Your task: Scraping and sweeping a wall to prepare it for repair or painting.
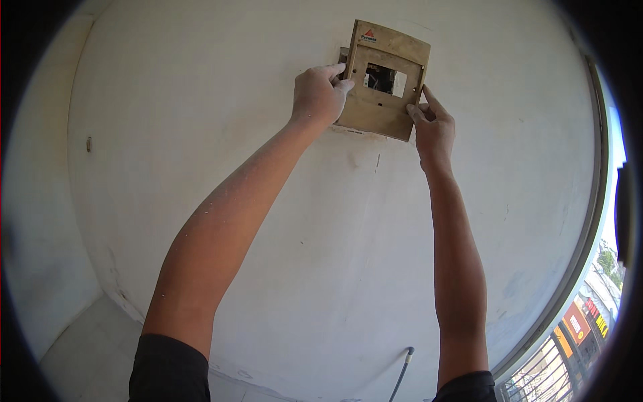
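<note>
Both my arms reach up to a dirty beige breaker box cover (pixel 376 115) in front of the white wall. It is tilted, and a rectangular window in its middle shows dark parts and wiring (pixel 382 78) behind. My left hand (pixel 319 94) pinches the cover's left edge between thumb and fingers. On the opposite edge, my right hand (pixel 434 128) grips with its thumb on the front face. Part of a recessed opening shows past the cover's upper left side; the cover hides the rest.
A scuffed white wall (pixel 321 234) fills most of the view. Low down, a grey-green pipe or pole (pixel 403 370) leans near the wall. A small fitting (pixel 88 144) sits at far left. On the right, a framed opening (pixel 596 181) looks out on a metal fence (pixel 536 375) and signs.
</note>
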Tool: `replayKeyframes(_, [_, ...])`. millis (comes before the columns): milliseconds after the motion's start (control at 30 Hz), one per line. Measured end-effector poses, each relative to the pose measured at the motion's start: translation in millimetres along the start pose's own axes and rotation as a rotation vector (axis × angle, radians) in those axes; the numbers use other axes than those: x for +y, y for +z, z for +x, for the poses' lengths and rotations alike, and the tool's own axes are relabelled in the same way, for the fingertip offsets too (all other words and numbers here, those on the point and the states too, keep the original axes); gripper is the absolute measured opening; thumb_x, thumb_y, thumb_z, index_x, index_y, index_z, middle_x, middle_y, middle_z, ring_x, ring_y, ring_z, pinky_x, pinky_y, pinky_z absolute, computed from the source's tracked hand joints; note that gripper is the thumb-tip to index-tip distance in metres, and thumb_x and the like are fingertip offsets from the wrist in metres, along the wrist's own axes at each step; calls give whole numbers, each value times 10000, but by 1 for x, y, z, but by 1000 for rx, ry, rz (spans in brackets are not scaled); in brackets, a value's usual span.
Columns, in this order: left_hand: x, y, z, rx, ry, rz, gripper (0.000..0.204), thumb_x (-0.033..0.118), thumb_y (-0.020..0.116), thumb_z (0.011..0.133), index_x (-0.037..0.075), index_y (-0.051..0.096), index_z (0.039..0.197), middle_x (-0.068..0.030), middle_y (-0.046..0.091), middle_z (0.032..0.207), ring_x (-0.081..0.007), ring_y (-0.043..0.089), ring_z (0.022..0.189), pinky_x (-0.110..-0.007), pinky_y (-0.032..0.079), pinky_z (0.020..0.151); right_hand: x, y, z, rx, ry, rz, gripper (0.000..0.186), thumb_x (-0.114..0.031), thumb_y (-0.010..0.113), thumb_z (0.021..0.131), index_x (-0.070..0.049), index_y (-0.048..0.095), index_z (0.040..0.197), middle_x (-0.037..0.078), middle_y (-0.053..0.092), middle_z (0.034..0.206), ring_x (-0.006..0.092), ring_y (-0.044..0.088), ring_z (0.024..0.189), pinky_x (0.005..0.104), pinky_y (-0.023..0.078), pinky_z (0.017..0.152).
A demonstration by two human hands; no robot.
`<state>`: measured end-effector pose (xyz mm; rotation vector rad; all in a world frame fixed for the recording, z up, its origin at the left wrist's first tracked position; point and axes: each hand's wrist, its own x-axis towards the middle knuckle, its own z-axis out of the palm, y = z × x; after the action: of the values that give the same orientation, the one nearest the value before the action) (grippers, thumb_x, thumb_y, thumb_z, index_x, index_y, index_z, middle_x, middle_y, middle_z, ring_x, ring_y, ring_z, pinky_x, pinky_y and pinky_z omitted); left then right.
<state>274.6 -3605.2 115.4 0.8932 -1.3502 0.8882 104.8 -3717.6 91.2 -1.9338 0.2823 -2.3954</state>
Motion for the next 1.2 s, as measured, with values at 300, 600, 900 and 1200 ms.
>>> replayKeyframes(300, [-28,12,-3,45,-22,-44,325,119,662,757,-7,620,1054,-113,626,661,-239,596,610,-352,478,660,16,27,5,-90,141,191,447,-35,598,826,-11,479,1257,-73,457,660,31,395,617,182,375,593])
replayKeyframes(600, [-50,21,-6,94,14,-22,358,179,664,784,15,608,1097,-101,633,744,-179,587,638,-310,481,652,24,35,-1,-66,200,283,425,-40,596,832,-44,503,1246,-68,508,705,32,437,651,197,390,607])
replayKeyframes(900, [-44,27,-4,109,82,-49,356,168,663,785,12,606,1099,-113,630,738,-168,586,629,-304,481,636,41,41,7,-87,257,442,410,-42,593,834,-75,523,1237,-60,538,740,44,466,667,214,396,617])
replayKeyframes(1200, [-56,42,6,78,-12,-48,314,109,662,763,-13,620,1049,-170,634,739,-279,613,677,-366,482,670,38,49,13,-23,314,180,428,-38,617,802,-73,537,1221,-58,541,713,40,435,650,185,381,633])
